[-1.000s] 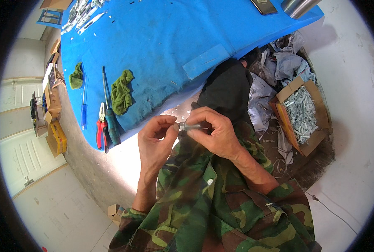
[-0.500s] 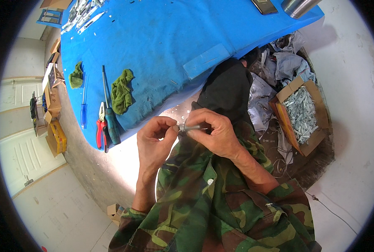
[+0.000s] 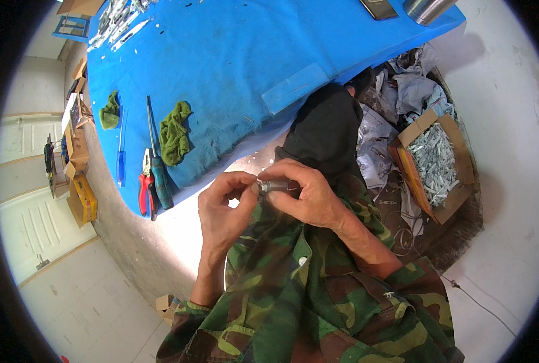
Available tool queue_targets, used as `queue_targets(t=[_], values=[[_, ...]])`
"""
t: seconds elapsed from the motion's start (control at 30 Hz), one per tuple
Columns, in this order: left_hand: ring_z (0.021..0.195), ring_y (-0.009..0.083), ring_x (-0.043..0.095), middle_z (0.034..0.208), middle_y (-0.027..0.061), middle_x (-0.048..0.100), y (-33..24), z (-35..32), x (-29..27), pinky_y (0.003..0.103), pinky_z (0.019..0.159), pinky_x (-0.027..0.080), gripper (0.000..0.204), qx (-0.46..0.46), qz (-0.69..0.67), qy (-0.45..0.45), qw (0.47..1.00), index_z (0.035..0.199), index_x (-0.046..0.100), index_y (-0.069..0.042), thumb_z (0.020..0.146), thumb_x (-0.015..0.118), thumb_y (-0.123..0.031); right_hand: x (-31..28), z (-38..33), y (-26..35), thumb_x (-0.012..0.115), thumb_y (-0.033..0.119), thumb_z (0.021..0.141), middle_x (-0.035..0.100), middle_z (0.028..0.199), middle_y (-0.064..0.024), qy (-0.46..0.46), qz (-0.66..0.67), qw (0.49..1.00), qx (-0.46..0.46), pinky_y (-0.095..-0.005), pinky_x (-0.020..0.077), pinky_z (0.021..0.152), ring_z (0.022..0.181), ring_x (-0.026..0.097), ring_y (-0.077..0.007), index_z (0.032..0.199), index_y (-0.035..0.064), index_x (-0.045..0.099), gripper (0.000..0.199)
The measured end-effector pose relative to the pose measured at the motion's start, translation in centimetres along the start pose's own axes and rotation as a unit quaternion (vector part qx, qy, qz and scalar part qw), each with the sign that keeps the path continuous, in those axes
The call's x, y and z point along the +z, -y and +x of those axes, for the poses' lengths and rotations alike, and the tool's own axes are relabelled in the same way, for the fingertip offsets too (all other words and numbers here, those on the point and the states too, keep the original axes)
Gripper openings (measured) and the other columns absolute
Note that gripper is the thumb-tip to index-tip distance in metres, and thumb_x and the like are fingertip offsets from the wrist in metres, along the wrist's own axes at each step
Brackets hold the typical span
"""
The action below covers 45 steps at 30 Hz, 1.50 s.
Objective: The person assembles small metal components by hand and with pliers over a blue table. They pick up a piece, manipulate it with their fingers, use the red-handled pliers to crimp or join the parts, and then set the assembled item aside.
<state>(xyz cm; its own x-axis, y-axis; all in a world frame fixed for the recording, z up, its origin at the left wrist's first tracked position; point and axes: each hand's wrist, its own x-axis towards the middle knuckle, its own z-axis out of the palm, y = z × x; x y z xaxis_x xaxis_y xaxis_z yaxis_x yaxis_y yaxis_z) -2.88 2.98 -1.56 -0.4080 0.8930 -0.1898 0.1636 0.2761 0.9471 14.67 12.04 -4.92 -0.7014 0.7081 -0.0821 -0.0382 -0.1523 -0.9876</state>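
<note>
Above my lap, both hands meet at a small grey cylindrical part [image 3: 278, 186] with what looks like a thin wire at its right end. My left hand [image 3: 222, 207] pinches the part's left end between thumb and fingertips. From the other side, the thumb and fingers of my right hand [image 3: 313, 196] close round its body. The fingers cover much of the part, so its exact kind does not show. Nearest on the table lie red-handled pliers [image 3: 145, 186], a screwdriver with a dark green handle [image 3: 159, 172] and a green cloth [image 3: 175, 134].
The blue-covered table [image 3: 221, 66] carries a blue screwdriver [image 3: 120, 166], a smaller green cloth [image 3: 109, 112], a pile of metal pieces [image 3: 119, 21], a phone [image 3: 379, 8] and a steel cup [image 3: 425, 9]. To the right, a cardboard box [image 3: 409, 181] of metal strips stands beside plastic bags [image 3: 415, 91].
The part has turned slightly in my fingers, and more of its grey body shows between them. Both hands keep their hold in nearly the same place.
</note>
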Motion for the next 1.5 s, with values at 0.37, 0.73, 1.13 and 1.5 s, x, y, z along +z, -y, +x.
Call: queue_targets(t=[0.37,0.73,1.13,1.5], values=[[0.081,0.0096,0.068,0.091,0.0044,0.073,-0.4,0.0,0.3,0.024,0.073,0.055,0.011,-0.004,0.006,-0.003,1.0,0.103,0.069,0.002,0.093,0.074,0.001,0.1,-0.2,-1.2,0.073,0.007,0.095,0.069,0.109,-0.004,-0.019,0.085,0.996,0.011,-0.0254,0.054,0.081,0.094,0.065,-0.0088,0.117,-0.0024,0.072,0.024],[0.071,0.0105,0.065,0.088,0.0067,0.074,0.1,0.6,0.1,0.024,0.061,0.05,0.016,-0.084,-0.109,0.01,0.99,0.108,0.068,-0.001,0.096,0.074,-0.008,-1.0,-0.1,-1.5,0.068,0.018,0.102,0.07,0.099,-0.0017,0.066,0.206,0.968,0.129,-0.0219,0.0505,0.069,0.084,0.063,-0.0054,0.122,-0.0013,0.068,0.028],[0.072,0.0107,0.064,0.089,0.0086,0.075,-0.4,0.3,-1.9,0.024,0.063,0.051,0.022,-0.022,0.048,-0.074,0.996,0.111,0.068,0.001,0.102,0.071,-0.018,-0.7,0.1,-2.5,0.066,0.026,0.105,0.07,0.091,-0.001,0.013,0.301,0.936,0.184,-0.0203,0.0465,0.062,0.074,0.062,-0.0058,0.121,0.0005,0.067,0.03],[0.076,0.0101,0.065,0.09,0.0072,0.074,0.0,0.1,-2.3,0.025,0.066,0.052,0.02,0.022,0.139,-0.067,0.988,0.112,0.069,0.003,0.1,0.071,-0.013,-1.7,0.1,-5.0,0.056,0.022,0.111,0.067,0.11,-0.0088,0.06,0.493,0.857,0.137,-0.0271,0.0519,0.069,0.088,0.066,-0.017,0.132,0.0028,0.061,0.029]])
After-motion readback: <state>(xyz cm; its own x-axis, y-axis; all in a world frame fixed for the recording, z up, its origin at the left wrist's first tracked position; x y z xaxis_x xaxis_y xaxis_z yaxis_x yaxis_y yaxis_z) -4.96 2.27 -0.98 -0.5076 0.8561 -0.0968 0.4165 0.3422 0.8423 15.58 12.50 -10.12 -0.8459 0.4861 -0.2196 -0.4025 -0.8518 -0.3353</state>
